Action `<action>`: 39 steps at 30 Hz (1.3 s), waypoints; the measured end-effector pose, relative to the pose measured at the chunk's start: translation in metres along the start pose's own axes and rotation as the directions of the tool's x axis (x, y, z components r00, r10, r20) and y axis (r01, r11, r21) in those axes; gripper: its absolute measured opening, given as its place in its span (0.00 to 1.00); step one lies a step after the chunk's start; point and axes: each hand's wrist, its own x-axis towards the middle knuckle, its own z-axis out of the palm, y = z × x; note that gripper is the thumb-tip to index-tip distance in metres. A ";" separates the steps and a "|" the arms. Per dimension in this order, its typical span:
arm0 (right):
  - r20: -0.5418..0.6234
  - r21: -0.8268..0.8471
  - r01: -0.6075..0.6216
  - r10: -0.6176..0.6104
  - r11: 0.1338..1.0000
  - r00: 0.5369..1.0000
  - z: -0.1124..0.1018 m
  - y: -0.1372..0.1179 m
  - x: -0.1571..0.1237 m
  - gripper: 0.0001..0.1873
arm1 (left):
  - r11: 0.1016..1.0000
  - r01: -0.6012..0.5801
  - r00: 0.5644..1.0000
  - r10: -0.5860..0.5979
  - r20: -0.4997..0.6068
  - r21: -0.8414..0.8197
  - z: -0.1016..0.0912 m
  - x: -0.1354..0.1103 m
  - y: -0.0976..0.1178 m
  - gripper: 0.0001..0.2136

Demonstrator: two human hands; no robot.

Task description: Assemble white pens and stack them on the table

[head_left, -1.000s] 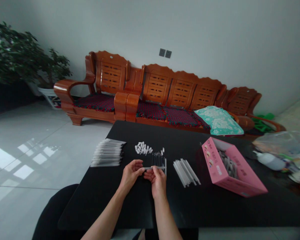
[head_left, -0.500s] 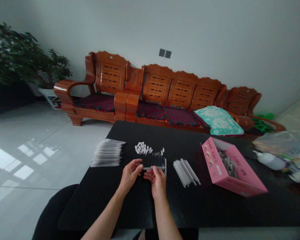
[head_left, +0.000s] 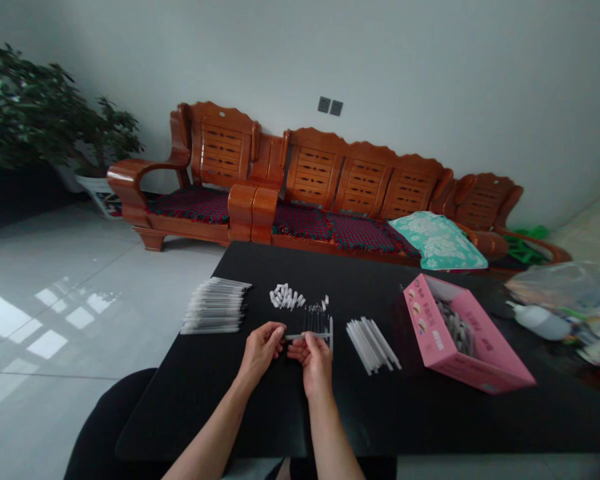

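Note:
A slim whitish pen barrel (head_left: 295, 337) lies level between my hands, just above the black table. My right hand (head_left: 315, 363) pinches it between thumb and fingers. Against its left end, my left hand (head_left: 261, 350) is closed in a pinch; whatever sits in those fingertips is too small to make out. Thin dark pen refills (head_left: 314, 320) lie in a row just beyond my right hand, with another pale barrel (head_left: 331, 327) beside them. Small white caps (head_left: 286, 297) are heaped farther back. Several loose white barrels (head_left: 373, 345) lie to the right.
On the left of the black table (head_left: 280, 407) is a stack of pale pens (head_left: 215, 307). A pink box (head_left: 500, 367) holding grey-white pieces stands at the right, near a white bottle (head_left: 540, 322) and a plastic bag (head_left: 560, 283). Behind is a wooden sofa (head_left: 315, 173).
My left hand has shifted very slightly at the barrel's left end. The right hand and everything on the table look the same.

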 end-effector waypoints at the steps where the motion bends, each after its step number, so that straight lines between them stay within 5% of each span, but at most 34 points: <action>1: 0.002 -0.001 0.002 -0.002 1.000 1.000 0.000 0.000 0.000 0.18 | 1.000 0.018 1.000 -0.018 0.010 0.022 0.000 0.000 0.000 0.15; 39: 0.007 -0.011 0.011 -0.011 1.000 1.000 0.001 0.000 -0.002 0.18 | 0.993 0.010 1.000 -0.008 0.024 -0.119 0.000 -0.004 0.009 0.15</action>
